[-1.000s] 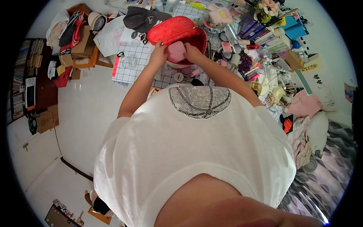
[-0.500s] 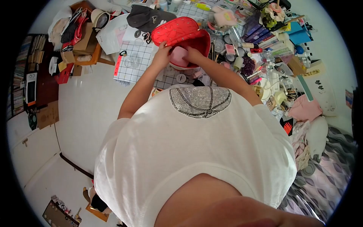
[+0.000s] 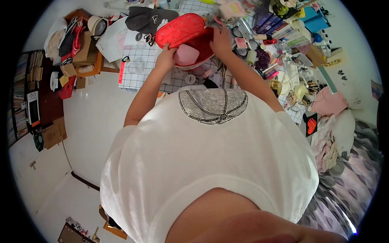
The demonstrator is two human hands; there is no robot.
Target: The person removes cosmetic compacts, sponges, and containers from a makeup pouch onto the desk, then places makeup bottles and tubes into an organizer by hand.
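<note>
A red cosmetic bag (image 3: 178, 31) stands on the table with its patterned lid tipped up to the left. A smooth pink rounded item (image 3: 186, 55) lies in the bag's left part. My left hand (image 3: 165, 59) grips the bag's left edge, where lid and body meet, its fingers partly hidden. At the bag's right side is my right hand (image 3: 221, 42), fingers stretched upward and apart, with nothing visible in them. Beyond its fingertips lies a curved pink object (image 3: 217, 20), too small to name.
A dark grey cap (image 3: 148, 20) lies behind the bag. Cosmetics, a purple scrunchie (image 3: 263, 59) and stacked books (image 3: 275, 26) crowd the right side. A white grid tablecloth (image 3: 135, 77) covers the table. A wooden chair (image 3: 97, 65) piled with clothes and boxes stands at left.
My right hand has come out of the bag and moved to its right side, leaving the pink item inside. My left hand keeps its hold on the edge. The view has shifted slightly.
</note>
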